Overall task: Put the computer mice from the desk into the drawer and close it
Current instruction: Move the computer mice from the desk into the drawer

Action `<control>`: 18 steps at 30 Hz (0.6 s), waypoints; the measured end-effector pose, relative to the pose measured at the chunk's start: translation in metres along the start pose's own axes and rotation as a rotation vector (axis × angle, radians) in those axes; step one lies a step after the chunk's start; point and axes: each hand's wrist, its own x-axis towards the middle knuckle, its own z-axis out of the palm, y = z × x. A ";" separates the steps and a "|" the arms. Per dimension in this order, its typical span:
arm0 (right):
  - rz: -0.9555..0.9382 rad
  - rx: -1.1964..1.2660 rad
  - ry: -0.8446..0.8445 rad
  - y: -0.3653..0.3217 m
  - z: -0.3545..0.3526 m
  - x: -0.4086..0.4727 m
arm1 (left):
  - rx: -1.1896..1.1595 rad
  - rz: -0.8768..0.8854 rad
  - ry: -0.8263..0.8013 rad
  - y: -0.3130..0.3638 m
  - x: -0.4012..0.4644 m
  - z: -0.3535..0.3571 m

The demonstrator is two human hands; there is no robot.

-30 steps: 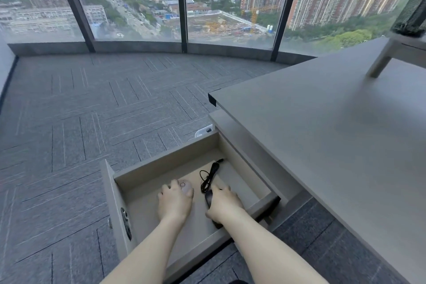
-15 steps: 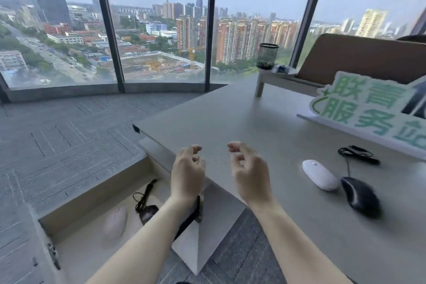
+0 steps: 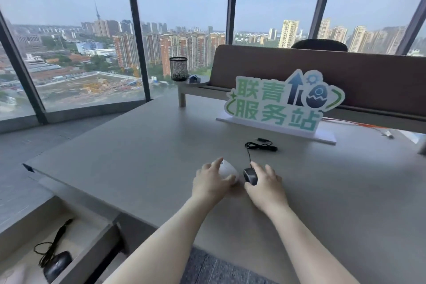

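On the grey desk (image 3: 138, 145) my left hand (image 3: 211, 183) curls around a white mouse (image 3: 228, 170), thumb and fingers on its sides. Beside it my right hand (image 3: 265, 183) closes on a black wired mouse (image 3: 250, 175), whose cable (image 3: 260, 146) lies coiled on the desk behind it. At the lower left the drawer (image 3: 92, 253) stands open. Inside it lie a black wired mouse (image 3: 57, 265) with its cord and, at the frame's edge, a pale mouse (image 3: 12, 274) that is partly cut off.
A white and green sign (image 3: 283, 101) stands on the desk behind the mice. A mesh pen cup (image 3: 178, 68) sits on a raised shelf (image 3: 191, 87) at the back. A brown divider panel (image 3: 345, 76) runs along the far side. Windows and grey carpet lie to the left.
My hands left the drawer, where they set down two mice, and moved up and right over the desk. They now close on the white mouse and the black mouse there.
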 end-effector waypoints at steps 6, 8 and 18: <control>-0.007 -0.003 -0.022 0.009 -0.004 0.012 | 0.220 -0.044 -0.014 0.018 0.027 0.005; 0.003 -0.034 0.019 0.010 -0.005 0.013 | 0.246 -0.063 -0.034 0.022 0.032 0.005; -0.159 0.132 0.208 -0.019 -0.003 -0.004 | 0.321 -0.046 0.139 -0.016 0.012 -0.016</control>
